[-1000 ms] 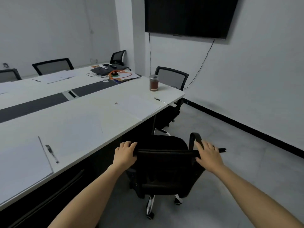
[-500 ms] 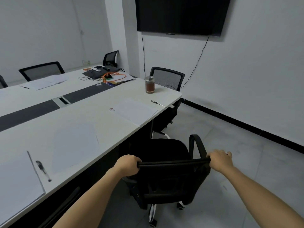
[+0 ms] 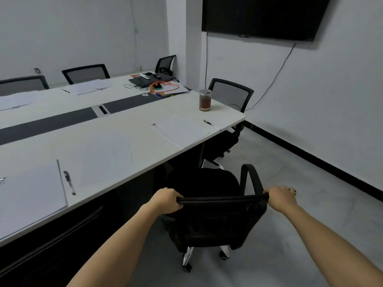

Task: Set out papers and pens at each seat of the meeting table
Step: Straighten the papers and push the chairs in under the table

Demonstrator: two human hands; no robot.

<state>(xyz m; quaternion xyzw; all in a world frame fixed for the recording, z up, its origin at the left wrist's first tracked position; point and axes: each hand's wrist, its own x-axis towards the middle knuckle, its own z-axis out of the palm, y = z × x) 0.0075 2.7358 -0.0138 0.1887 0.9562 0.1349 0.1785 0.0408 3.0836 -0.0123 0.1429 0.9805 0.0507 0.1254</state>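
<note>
A black office chair (image 3: 215,222) stands by the near edge of the white meeting table (image 3: 116,141), its seat partly under the tabletop. My left hand (image 3: 167,199) grips the left end of the chair's backrest top, and my right hand (image 3: 279,198) grips the right end. On the table lie a paper stack (image 3: 29,195) with a pen (image 3: 69,182) beside it at near left, a single sheet (image 3: 103,156) in the middle, and a paper stack (image 3: 180,130) with a pen (image 3: 211,124) near the right corner.
A jar of brown liquid (image 3: 205,100) stands near the table's right end. Cables, a dark bag and orange items (image 3: 157,84) lie at the far end. More chairs (image 3: 231,94) ring the table. More papers (image 3: 89,87) lie on the far side. Grey floor (image 3: 300,172) lies to the right.
Both hands have closed around the backrest top, having first rested on it with fingers spread. The chair has stayed close to the table while my view shifted slightly.
</note>
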